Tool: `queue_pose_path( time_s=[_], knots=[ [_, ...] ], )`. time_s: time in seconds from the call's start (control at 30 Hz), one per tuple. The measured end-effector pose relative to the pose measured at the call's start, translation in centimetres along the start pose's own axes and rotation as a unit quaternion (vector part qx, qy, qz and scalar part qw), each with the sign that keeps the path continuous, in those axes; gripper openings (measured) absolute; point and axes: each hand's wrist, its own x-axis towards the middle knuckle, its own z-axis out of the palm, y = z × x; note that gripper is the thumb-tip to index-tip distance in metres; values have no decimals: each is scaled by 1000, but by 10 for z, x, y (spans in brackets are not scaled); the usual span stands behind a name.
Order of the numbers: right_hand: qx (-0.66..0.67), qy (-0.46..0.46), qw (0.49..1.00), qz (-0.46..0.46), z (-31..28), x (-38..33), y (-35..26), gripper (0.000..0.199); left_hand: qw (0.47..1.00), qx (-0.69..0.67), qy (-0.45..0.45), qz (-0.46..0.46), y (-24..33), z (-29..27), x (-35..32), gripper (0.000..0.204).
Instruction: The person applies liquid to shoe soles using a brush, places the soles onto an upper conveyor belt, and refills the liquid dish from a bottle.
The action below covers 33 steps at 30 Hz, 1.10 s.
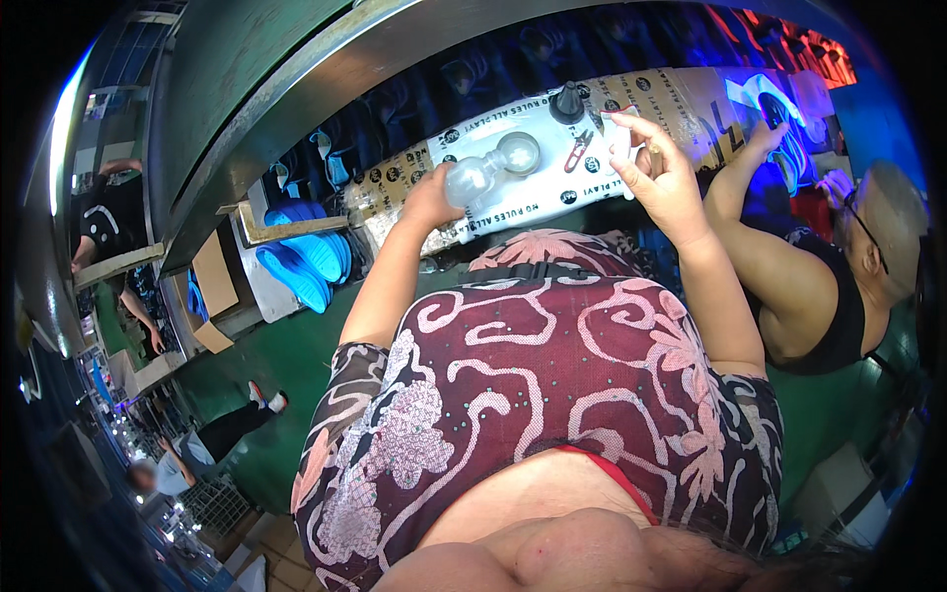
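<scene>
My left hand (431, 200) is closed around a translucent plastic bottle (472, 184) with a rounded body. Against its far end is a round clear jar-like piece (518, 154); whether the two are joined I cannot tell. On the right, my right hand (667, 187) is raised with thumb and forefinger around a small white piece (620, 158), whose kind is unclear. Between the hands, a red-handled tool (578, 152) lies on the white printed sheet (528, 202). Behind it stands a dark cone-shaped nozzle (568, 105).
Brown printed tape (646, 94) covers the bench on either side of the sheet. Blue shoe soles (296, 271) are stacked at left beside a cardboard box (214, 276). Close on my right, a co-worker (789, 257) handles a blue-lit shoe (784, 148). A dark line runs behind the bench.
</scene>
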Motion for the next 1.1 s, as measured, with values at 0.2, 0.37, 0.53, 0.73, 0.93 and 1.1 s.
queue_pose_path(
  time_s=[0.2,0.37,0.53,0.73,0.93,1.1],
  knots=[
    [-31,8,999,12,-3,-9,9,42,999,51,10,2,4,3,4,87],
    [-119,-18,992,25,-3,-14,-1,40,995,92,24,-14,7,2,4,86],
    [-41,-26,999,24,3,-16,3,40,993,116,28,-19,14,-3,3,84],
    [-13,-24,999,47,6,-17,12,41,991,130,42,-6,13,-3,3,81],
    [21,-26,999,40,4,-20,23,41,986,159,51,-7,19,-4,4,80],
    [9,-34,998,43,2,-21,21,41,982,182,40,-23,21,-5,6,79]
  ],
)
